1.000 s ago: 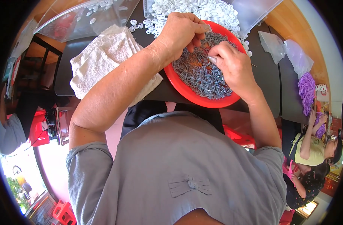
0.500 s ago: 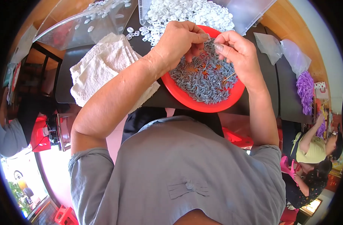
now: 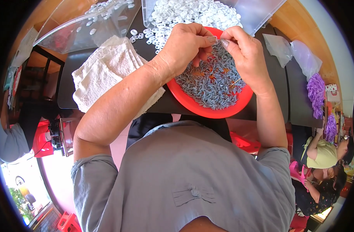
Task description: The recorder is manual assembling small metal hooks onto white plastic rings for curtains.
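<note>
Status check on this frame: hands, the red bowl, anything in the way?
Left hand and right hand fingertip to fingertip over red bowl, pinching something tiny. Bowl full of small grey parts. White rings heaped behind; nothing blocking.

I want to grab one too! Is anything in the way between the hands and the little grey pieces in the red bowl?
Nothing visible is. The left hand and right hand meet just above the grey pieces in the red bowl, pinching something small between their fingers. The white rings lie behind the bowl.

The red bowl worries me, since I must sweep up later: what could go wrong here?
The red bowl overhangs the dark table's near edge, so a nudge might tip its small grey pieces. The left hand and right hand pinch something tiny above it, which could drop.
</note>
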Demonstrator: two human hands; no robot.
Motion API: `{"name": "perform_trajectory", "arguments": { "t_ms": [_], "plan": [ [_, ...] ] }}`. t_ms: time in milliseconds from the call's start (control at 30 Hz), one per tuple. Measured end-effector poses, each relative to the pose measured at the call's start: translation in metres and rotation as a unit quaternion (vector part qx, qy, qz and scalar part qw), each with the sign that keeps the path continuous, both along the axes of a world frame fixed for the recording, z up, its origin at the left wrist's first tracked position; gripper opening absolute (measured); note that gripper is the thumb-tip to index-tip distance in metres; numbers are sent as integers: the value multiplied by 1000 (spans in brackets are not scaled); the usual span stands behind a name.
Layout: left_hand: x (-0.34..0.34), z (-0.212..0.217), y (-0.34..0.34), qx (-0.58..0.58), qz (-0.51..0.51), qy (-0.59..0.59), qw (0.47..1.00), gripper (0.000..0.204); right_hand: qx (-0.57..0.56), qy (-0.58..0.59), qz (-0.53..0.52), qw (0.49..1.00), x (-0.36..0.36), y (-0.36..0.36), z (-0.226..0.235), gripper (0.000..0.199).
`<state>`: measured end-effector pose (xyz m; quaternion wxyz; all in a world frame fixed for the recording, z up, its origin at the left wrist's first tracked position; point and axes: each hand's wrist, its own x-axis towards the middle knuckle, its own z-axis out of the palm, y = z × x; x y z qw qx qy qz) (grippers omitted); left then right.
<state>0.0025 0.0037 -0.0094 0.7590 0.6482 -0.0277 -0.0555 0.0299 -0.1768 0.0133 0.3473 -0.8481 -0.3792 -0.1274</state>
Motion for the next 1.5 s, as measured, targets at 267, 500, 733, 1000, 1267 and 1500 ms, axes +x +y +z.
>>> {"name": "perform_trajectory", "arguments": {
  "t_ms": [267,500,733,1000,1267,1500],
  "plan": [
    [1,-2,0,26,3,-14,1000,14,52,1,23,998,2,2,-4,6],
    [-2,1,-2,5,17,1,1000,15,134,120,22,984,1,4,-12,7],
    [-3,1,-2,-3,18,-3,1000,18,173,157,-10,972,-1,7,-12,9],
    [-7,3,-5,-18,24,5,1000,18,194,161,-22,967,-4,9,-13,9],
    [-7,4,-5,-29,30,10,999,17,177,161,-15,971,-4,8,-13,8],
    [-8,-1,-9,-39,52,3,998,14,176,149,-17,973,-6,12,-19,8]
  ]
}}
